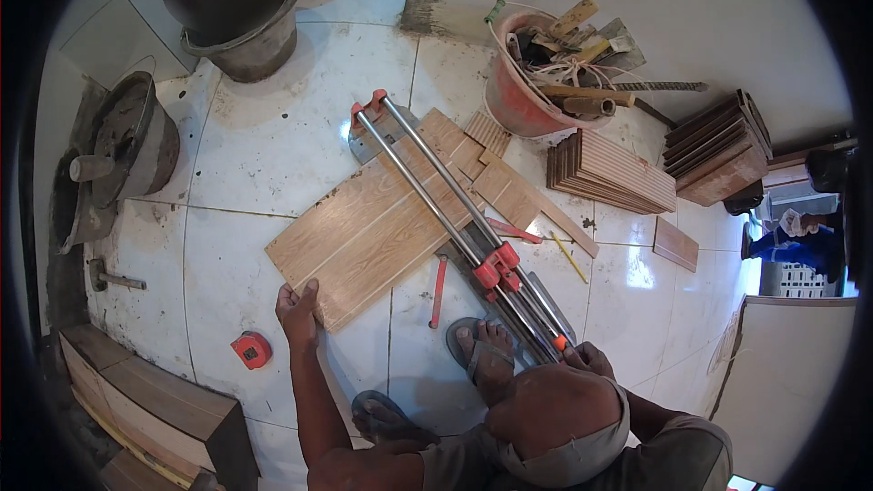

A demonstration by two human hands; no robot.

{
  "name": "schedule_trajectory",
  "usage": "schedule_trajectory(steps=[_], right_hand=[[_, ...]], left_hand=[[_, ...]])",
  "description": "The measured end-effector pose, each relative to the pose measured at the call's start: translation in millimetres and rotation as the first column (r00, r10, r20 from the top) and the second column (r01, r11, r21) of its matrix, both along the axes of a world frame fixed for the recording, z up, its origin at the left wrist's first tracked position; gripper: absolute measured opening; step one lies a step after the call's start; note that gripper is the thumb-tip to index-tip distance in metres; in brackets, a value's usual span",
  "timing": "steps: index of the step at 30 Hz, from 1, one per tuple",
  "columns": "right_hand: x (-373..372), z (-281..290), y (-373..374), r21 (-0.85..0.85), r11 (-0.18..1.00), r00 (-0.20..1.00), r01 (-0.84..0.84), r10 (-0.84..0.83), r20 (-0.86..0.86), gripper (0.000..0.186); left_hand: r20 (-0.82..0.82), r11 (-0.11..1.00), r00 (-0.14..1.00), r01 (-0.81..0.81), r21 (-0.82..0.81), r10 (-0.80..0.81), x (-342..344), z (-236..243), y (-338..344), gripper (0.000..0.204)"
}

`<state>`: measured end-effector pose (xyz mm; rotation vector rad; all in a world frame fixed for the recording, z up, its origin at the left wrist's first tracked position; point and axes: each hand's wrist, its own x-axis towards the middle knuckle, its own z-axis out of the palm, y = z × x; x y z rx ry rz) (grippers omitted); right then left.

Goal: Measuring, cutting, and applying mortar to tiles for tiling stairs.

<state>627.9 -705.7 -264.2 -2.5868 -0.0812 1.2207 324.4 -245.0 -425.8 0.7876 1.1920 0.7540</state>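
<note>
A wood-look floor tile (355,241) lies slantwise under the two steel rails of a manual tile cutter (414,168). My left hand (298,311) grips the tile's near left corner, with the thumb along its edge. Beside my right knee, my right hand (591,360) is closed at the near end of the cutter's handle, by an orange tip; my knee partly covers its fingers. The cutter's red carriage (497,268) sits low on the rails. A loose red bar (438,291) and a yellow pencil (569,258) rest on the floor either side of the cutter.
A red tape measure (251,350) and a hammer (116,280) lie to the left. Mortar buckets (245,47) stand at the far left, a red tool bucket (518,95) at the back. Stacked tiles (611,173) are on the right, where another person (800,236) appears at the edge.
</note>
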Motion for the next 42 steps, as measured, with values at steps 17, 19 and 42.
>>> schedule_trajectory(steps=[17,19,42], right_hand=[[10,-5,128,0.347,0.832,0.895,-0.433,0.352,0.273,0.049],[11,-12,126,0.357,0.830,0.897,-0.428,0.340,0.283,0.048],[9,-23,131,0.294,0.827,0.866,-0.479,0.389,0.315,0.041]], left_hand=[[-0.036,1.000,0.999,-0.009,-0.014,0.008,0,2,1,0.042],[-0.047,1.000,0.999,0.009,-0.021,-0.010,2,3,1,0.044],[-0.064,0.999,0.998,-0.015,-0.033,0.013,5,12,2,0.040]])
